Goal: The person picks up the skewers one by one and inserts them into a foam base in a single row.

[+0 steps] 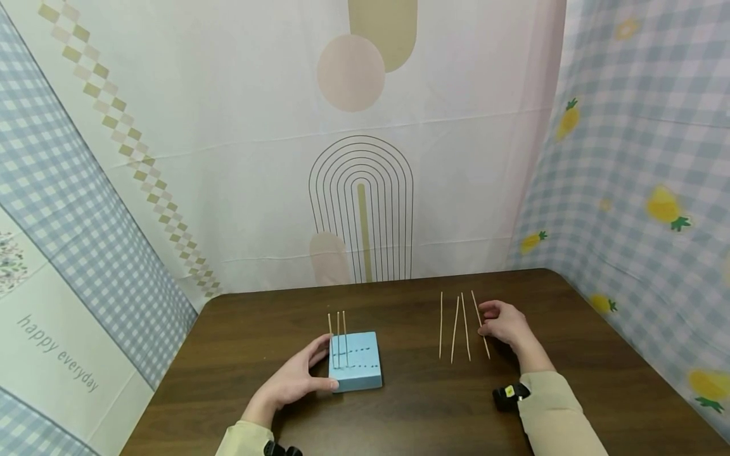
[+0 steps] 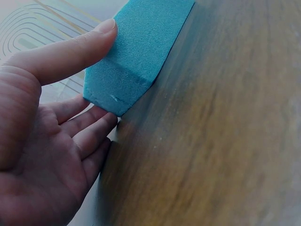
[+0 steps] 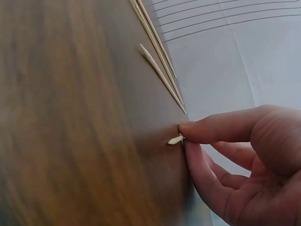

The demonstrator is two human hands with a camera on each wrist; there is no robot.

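While the left hand (image 1: 295,378) gripped the blue block (image 1: 359,379) on the bench (image 1: 407,354), three upright sticks (image 1: 338,339) standing in it, the right hand (image 1: 504,324) had thumb and finger clamped on the rightmost loose stick (image 1: 476,310), three others (image 1: 455,329) lying to its left!

Pale beige sleeves (image 1: 560,411) — black wrist cameras (image 1: 509,398), small yellow marking (image 1: 509,391) on right one.
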